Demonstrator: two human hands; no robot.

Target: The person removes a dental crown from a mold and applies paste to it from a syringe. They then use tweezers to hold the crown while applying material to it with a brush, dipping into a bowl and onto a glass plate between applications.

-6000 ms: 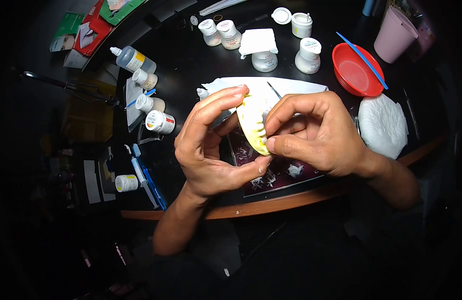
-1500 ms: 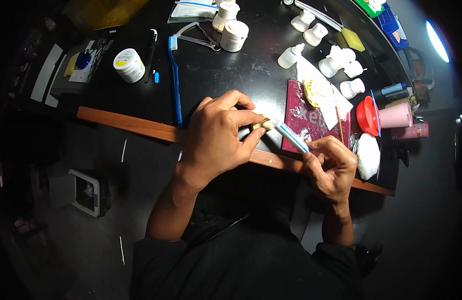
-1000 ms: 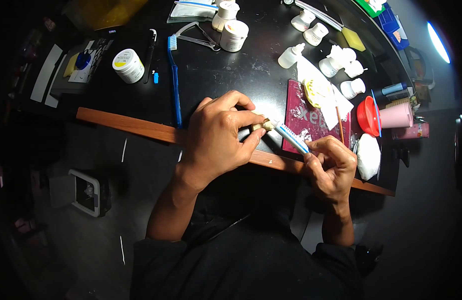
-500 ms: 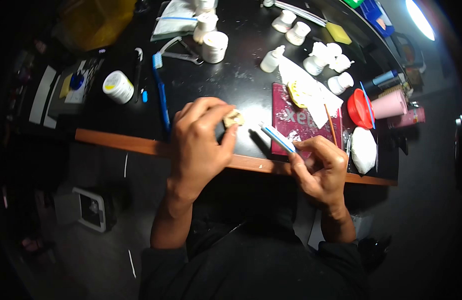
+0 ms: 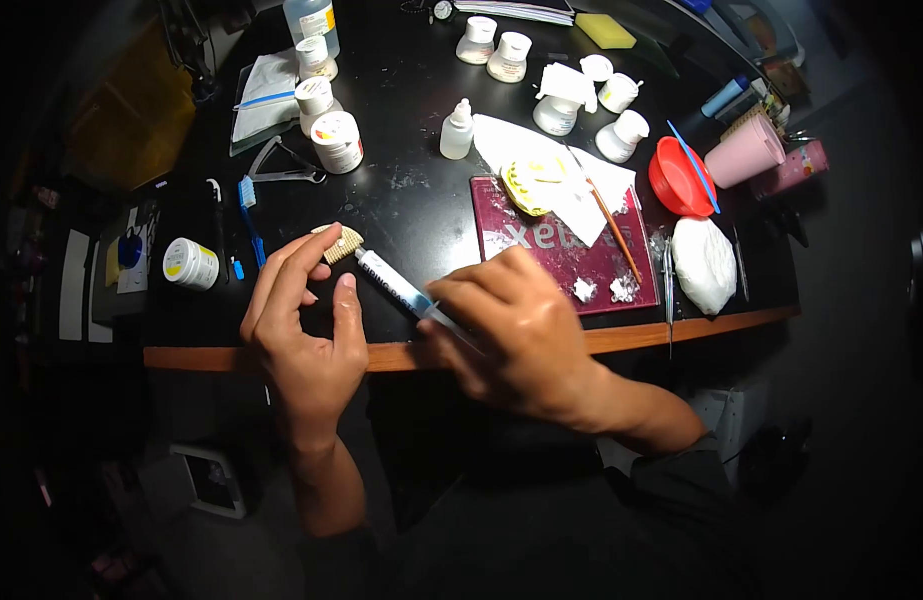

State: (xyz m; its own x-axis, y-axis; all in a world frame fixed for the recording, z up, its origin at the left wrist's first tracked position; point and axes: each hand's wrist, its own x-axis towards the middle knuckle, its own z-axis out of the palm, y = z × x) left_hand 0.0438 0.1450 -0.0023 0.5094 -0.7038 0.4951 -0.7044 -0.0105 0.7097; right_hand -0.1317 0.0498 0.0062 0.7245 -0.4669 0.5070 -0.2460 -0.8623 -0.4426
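My left hand point(image 5: 306, 325) holds a small beige honeycomb firing tray point(image 5: 341, 244) at its fingertips, with the index finger along its near edge and the thumb a little apart. In my right hand point(image 5: 526, 345) is a white syringe of firing paste point(image 5: 389, 283), lettered in dark print with a blue band, gripped around its rear end. The syringe tip points up and left and meets the right side of the tray; whether any paste comes out is too small to tell. Both hands are over the front edge of the black table.
Right of the hands, a maroon slab point(image 5: 501, 225) bears white tissue point(image 5: 581, 215), a yellow object point(image 5: 531, 185) and a brush point(image 5: 611, 225). A red bowl point(image 5: 671, 185) and a white bundle point(image 5: 703, 268) lie beyond it. Jars point(image 5: 336, 142), calipers point(image 5: 281, 165) and a toothbrush point(image 5: 251, 225) sit farther left.
My right hand has moved left with the syringe and changed its hold, bringing the tip to the tray. The left thumb has come away from the tray. The camera view has shifted.
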